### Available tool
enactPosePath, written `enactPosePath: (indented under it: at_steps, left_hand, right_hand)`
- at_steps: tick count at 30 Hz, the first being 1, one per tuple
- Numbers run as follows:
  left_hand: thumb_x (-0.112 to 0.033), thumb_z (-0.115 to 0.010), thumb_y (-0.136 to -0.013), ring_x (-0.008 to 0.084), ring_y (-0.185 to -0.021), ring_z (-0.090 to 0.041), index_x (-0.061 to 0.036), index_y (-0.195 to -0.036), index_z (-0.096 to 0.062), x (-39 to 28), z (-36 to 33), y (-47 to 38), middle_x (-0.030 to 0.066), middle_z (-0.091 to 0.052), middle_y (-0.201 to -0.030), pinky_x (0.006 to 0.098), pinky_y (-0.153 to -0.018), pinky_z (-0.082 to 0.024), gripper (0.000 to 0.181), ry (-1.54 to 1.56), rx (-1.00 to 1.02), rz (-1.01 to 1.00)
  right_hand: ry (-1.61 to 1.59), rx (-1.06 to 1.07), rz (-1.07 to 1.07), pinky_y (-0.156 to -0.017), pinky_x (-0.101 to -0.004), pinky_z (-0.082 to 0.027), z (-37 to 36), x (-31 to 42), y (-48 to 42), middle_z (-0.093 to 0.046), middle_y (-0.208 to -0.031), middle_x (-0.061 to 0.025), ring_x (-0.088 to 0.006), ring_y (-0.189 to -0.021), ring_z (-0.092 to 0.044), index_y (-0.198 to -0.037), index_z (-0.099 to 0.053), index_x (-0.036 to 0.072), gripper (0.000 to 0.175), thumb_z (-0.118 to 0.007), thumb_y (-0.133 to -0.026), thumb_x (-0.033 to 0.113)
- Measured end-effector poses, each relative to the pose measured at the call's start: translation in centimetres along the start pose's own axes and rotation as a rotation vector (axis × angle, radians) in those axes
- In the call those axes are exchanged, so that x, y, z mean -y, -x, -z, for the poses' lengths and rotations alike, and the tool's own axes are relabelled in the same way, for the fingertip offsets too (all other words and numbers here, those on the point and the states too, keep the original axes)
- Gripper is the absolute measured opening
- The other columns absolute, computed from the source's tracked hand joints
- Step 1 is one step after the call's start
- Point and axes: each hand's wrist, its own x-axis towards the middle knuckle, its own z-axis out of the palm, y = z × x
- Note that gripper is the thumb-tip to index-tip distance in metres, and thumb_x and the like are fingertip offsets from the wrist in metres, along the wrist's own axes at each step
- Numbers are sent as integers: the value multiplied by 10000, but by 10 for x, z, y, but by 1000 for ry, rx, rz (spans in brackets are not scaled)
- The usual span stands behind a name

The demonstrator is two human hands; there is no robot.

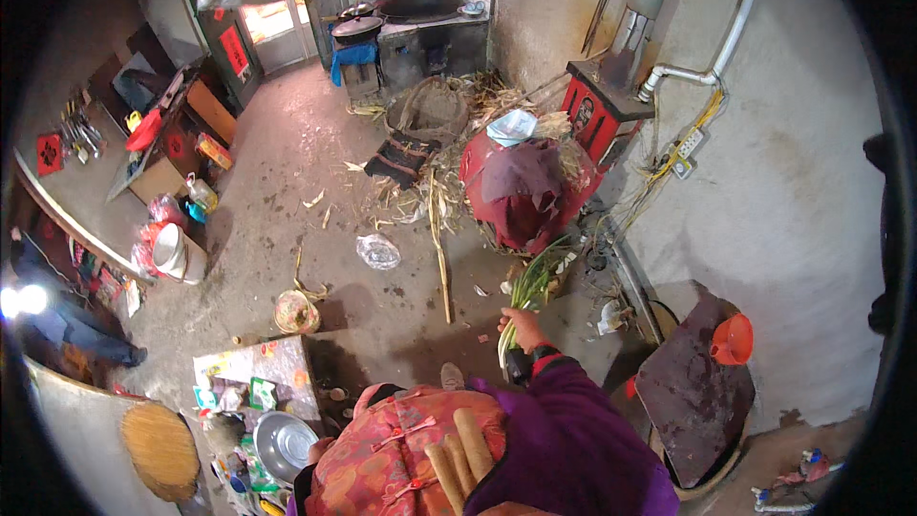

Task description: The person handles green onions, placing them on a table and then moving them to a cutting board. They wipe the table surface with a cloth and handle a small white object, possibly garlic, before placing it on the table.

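Observation:
My right hand [526, 330] grips a bunch of green onions [531, 283] by the white stalks. Their green leaves point forward, towards the basket covered with dark red cloth [526, 190]. At the lower left, my left hand [320, 448] is at the right rim of a shiny metal basin [285, 444], its fingers mostly hidden by the rim and my clothing. No food shows inside the basin. Beyond it stands a low table [286, 358] with a patterned cover, bearing packets and other small items.
A long stalk [439, 251] and a clear plastic bag [378, 251] lie on the floor ahead. A red stove [594, 115] with a pipe stands by the right wall. A large lidded vat [691, 387] holds an orange scoop [732, 339] on top. A white bucket [170, 251] is at left.

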Motion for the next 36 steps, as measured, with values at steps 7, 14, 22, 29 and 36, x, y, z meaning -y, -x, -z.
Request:
enactPosePath:
  at_steps: [7,14,22,29,36]
  left_hand:
    - [-262,-621,-843,127,-801,-612,15,-1007,-655,-148,15,-105,82,-679,-883,285,-713,-495,324,261,116,-15]
    - [-257,-581,-843,172,-777,-625,3,-999,-650,-283,44,-154,125,-664,-845,309,-687,-494,311,145,314,-113]
    - [-223,-583,-872,168,-762,-621,-20,-1108,-589,-381,44,-275,65,-647,-896,281,-655,-507,312,31,608,-451]
    - [-234,-562,-888,141,-765,-620,5,-1233,-515,-543,-1,-282,73,-637,-986,250,-622,-475,422,-7,780,-429]
    - [-278,-572,-877,136,-719,-631,-88,-1172,-568,-564,-61,-285,35,-646,-937,255,-608,-472,351,-182,990,-335]
  right_hand:
    - [-51,-8,134,-536,-331,-482,-13,77,-36,-560,-674,-23,-188,-575,-576,-826,-561,85,208,-644,-820,275]
    - [-266,-213,143,-545,-363,-497,20,87,-38,-579,-654,-90,-224,-577,-574,-769,-586,20,213,-665,-813,213]
    - [363,-189,747,-718,-294,-472,31,91,29,-626,-855,-65,-165,-771,-594,-1056,-601,90,227,-493,-918,234]
    - [-507,-310,610,-502,-293,-512,-31,132,50,-569,-683,-36,-146,-583,-560,-882,-584,21,126,-658,-819,101]
    - [-654,-602,701,-491,-293,-498,2,85,121,-557,-644,-56,-167,-528,-560,-847,-566,3,124,-647,-802,86]
